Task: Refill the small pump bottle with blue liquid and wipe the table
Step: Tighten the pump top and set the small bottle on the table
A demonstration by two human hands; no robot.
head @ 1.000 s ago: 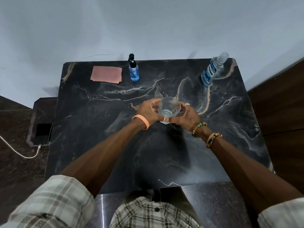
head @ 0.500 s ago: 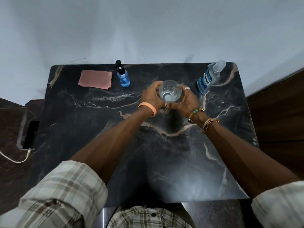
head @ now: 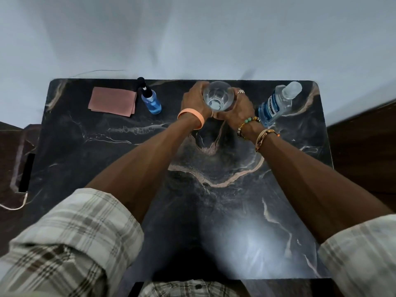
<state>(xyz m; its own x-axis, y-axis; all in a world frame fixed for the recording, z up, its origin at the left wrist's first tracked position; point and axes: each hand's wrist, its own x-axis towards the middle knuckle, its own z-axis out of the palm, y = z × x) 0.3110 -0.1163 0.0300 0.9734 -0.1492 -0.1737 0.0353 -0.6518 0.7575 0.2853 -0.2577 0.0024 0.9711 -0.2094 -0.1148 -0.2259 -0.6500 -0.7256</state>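
Note:
A clear drinking glass (head: 218, 97) stands near the far edge of the dark marble table (head: 128, 159). My left hand (head: 194, 99) and my right hand (head: 241, 106) wrap it from either side. To its left stands the small pump bottle (head: 150, 99) with a black pump and blue liquid inside. Left of that lies a folded pink cloth (head: 112, 101). To the right of the glass stands a larger clear bottle (head: 277, 102) with a blue label and pale blue liquid.
A pale wall runs just behind the table's far edge. A phone (head: 26, 172) on a charging cable lies on a lower dark surface to the left. A dark wooden surface borders the table on the right.
Both hands have carried the glass away from me, from the table's middle to near the far edge between the two bottles. The camera has followed forward.

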